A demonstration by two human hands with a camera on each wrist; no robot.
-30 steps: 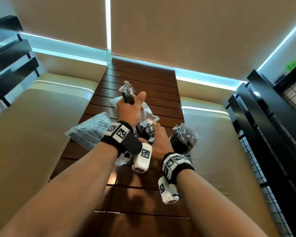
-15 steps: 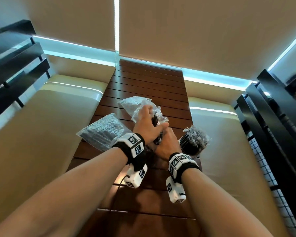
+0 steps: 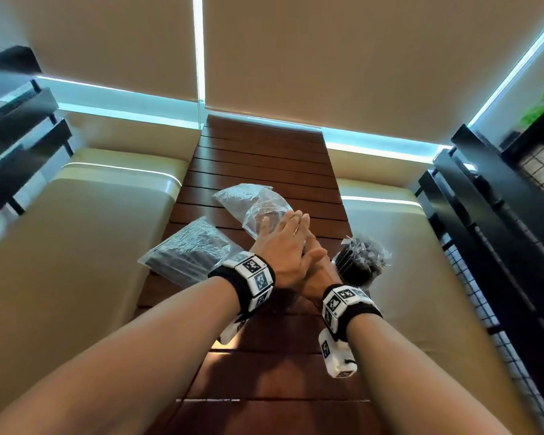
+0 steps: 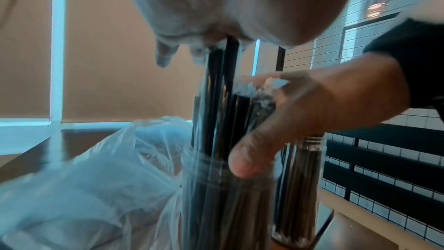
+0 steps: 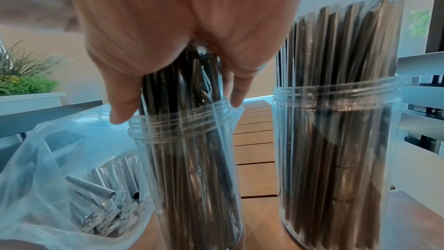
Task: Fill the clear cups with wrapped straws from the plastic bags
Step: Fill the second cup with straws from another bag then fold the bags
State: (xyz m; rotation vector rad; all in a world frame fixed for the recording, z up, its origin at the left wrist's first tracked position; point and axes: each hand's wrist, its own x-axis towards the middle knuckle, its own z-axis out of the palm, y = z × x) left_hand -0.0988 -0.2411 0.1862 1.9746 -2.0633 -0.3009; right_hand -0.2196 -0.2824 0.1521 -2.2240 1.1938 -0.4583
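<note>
A clear cup (image 5: pixel 192 159) of black wrapped straws (image 4: pixel 216 102) stands on the wooden table (image 3: pixel 264 356); my hands hide it in the head view. My left hand (image 3: pixel 283 240) lies flat with straight fingers, its palm (image 4: pixel 240 7) pressing on the straw tops. My right hand (image 4: pixel 312 111) curls round the straw bundle just above the cup's rim, thumb on one side and fingers on the other. To the right stands a second clear cup (image 3: pixel 361 262), packed with straws. An open plastic bag (image 3: pixel 255 205) with straws (image 5: pixel 108 197) lies just behind the hands.
A sealed bag of straws (image 3: pixel 189 249) lies on the table's left side. Cream benches (image 3: pixel 91 246) flank the narrow table, and black metal racks (image 3: pixel 500 230) stand beyond the right bench. The full cup sits close to the table's right edge.
My left hand came down with a raised bunch of straws into the cup, let go, and now lies flat on their tops. The right hand stayed at the cup.
</note>
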